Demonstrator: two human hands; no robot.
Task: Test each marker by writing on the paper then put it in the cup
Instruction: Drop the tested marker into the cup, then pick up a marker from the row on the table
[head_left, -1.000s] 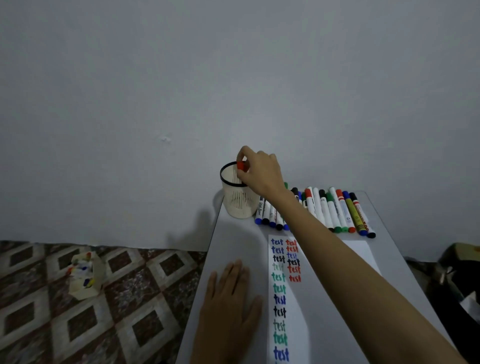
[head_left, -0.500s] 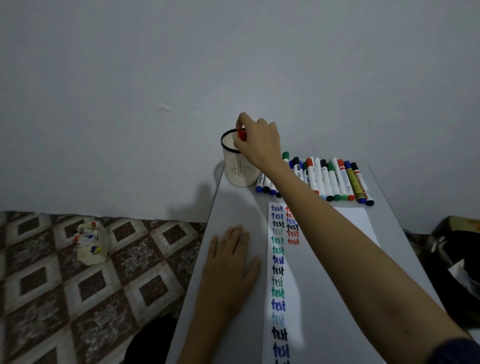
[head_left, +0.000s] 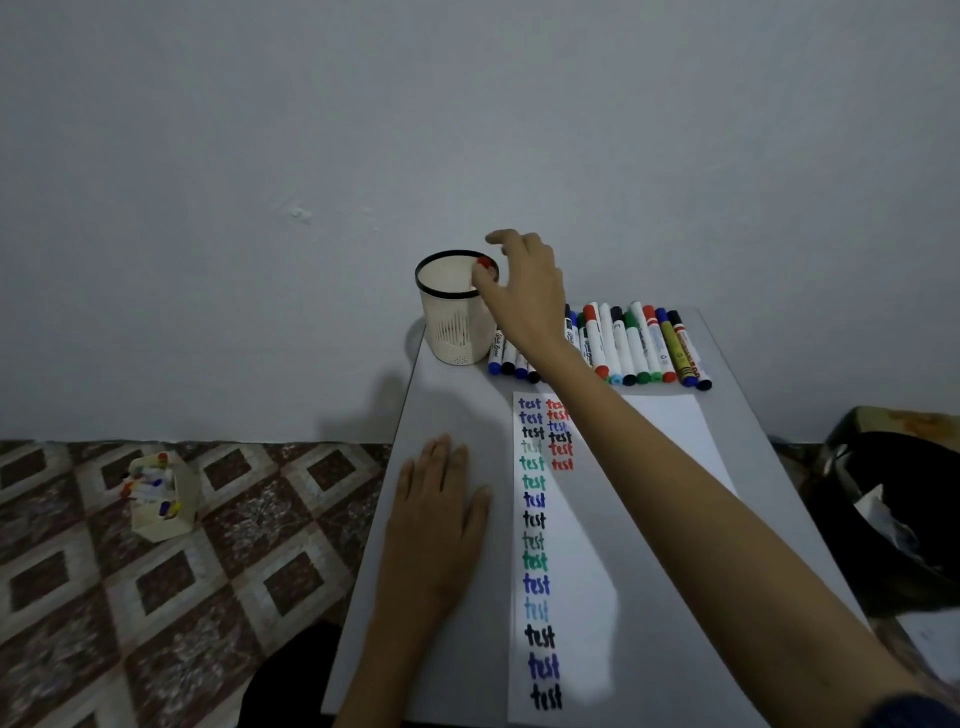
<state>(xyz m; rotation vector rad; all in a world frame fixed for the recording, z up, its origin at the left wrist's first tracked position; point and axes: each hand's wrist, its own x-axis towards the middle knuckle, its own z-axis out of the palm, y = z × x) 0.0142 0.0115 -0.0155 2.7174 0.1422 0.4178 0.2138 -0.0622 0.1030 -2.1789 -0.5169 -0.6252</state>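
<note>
**Red marker at the cup rim**

The right hand's fingers are spread loose over the cup. The red marker stands inside against the rim, by the thumb; I cannot tell whether they touch. The left hand lies flat, fingers together, on the table beside the paper. Other markers lie in 1 row behind the paper.

The paper bears the word "test" repeatedly in two columns (the markers' barrel print is illegible).
</note>
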